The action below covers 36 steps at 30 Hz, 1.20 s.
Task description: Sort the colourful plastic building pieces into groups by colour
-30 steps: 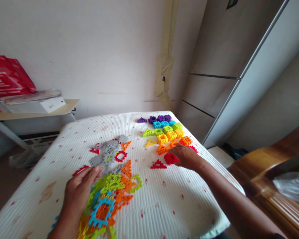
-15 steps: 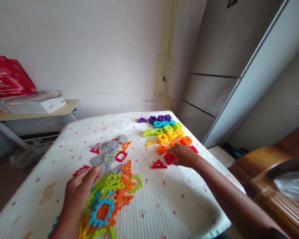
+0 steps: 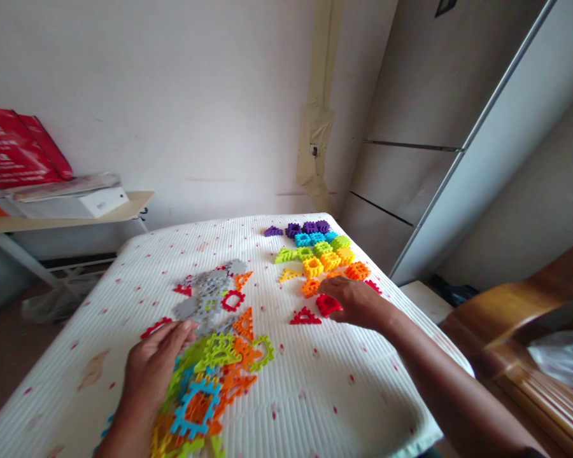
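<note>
Head view: right hand [image 3: 353,299] is touching a red, toothed plastic cube [image 3: 328,306] (actually pinching it or not: cannot tell), the cube lying just right of a red, toothed plastic triangle [image 3: 306,316]. Well left of that triangle, left hand [image 3: 155,356] is bordering a multicoloured heap of toothed plastic pieces [image 3: 217,351], thumb and fingertips pressing together.

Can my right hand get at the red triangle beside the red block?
Probably yes: the red triangle lies uncovered just left of the red block, where your right hand is; only that block stands partly between, apparently low enough to reach over.
</note>
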### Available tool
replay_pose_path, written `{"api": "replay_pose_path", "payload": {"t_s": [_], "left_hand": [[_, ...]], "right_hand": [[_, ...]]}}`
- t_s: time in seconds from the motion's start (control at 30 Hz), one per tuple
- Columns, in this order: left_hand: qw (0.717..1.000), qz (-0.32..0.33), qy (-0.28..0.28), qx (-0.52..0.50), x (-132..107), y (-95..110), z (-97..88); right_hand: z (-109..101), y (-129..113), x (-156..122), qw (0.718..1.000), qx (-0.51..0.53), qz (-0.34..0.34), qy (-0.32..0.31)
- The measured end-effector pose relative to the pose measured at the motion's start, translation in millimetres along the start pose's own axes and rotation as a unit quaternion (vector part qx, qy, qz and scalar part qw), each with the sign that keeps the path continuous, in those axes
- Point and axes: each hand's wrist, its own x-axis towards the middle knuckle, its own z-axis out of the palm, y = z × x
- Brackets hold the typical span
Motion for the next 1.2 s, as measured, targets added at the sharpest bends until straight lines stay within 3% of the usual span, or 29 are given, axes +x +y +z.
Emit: {"api": "replay_pose_path", "payload": {"t_s": [0.1, 0.17, 0.3, 0.43, 0.63, 0.93, 1.07, 1.2], "left_hand": [[1.000, 0.006, -0.002, 0.005, 2.1, -3.7, -0.5], [1.000, 0.006, -0.002, 0.002, 3.3, -6.0, -0.7], [1.000, -0.003, 0.008, -0.005, 3.6, -6.3, -0.8], [0.999, -0.017, 0.027, -0.007, 3.1, -3.7, -1.0], [0.999, -0.007, 0.039, -0.008, 4.6, -5.5, -0.8], [0.991, 0.073, -0.012, 0.111, -0.8, -2.0, 0.0], [0.969, 0.163, -0.050, 0.181, -6.8, 6.9, 6.4], [0.927, 0.246, -0.107, 0.263, -2.7, 6.6, 17.1]], "right_hand": [[-7.5, -20.6, -7.8, 0.995, 0.043, -0.068, 0.062], [-1.2, -41.9, -9.9, 0.984, 0.061, -0.132, 0.101], [38.8, -88.5, -3.1, 0.943, 0.032, -0.286, 0.164], [81.3, -115.3, 14.7, 0.907, 0.014, -0.365, 0.211], [110.6, -118.4, 34.9, 0.897, 0.023, -0.384, 0.216], [112.8, -119.7, 34.2, 0.910, 0.093, -0.357, 0.191], [113.2, -121.0, 34.5, 0.911, 0.097, -0.350, 0.198], [113.2, -121.8, 34.6, 0.909, 0.101, -0.350, 0.201]]}}
